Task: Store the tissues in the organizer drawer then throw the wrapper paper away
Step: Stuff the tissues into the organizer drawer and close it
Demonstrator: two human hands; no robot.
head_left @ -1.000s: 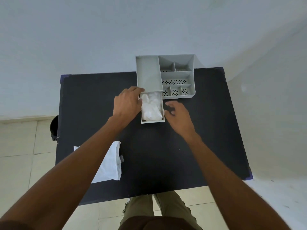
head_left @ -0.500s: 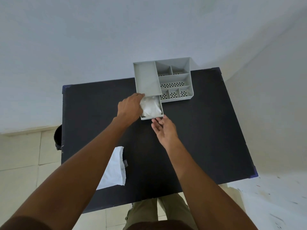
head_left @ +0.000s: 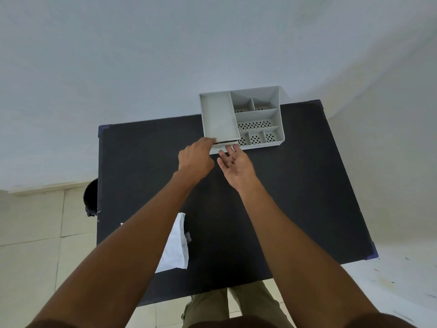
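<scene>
Drawer (head_left: 223,149), frame centre: nearly shut; your left hand (head_left: 195,158) braces, grip closed, right hand (head_left: 236,163) open, pushing; next, wrapper (head_left: 176,247), lower left

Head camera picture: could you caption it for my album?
Both hands, left and right, at the nearly shut organizer drawer; the white wrapper lies on the black table.

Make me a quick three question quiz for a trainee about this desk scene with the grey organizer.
1. True or false: the drawer of the grey plastic organizer is nearly pushed in.
2. Which hand touches the drawer front with its fingertips: A) left hand B) right hand?
3. Fill in: the white paper wrapper lies on the black ____.

Key: 1 true; 2 B; 3 table.
</scene>
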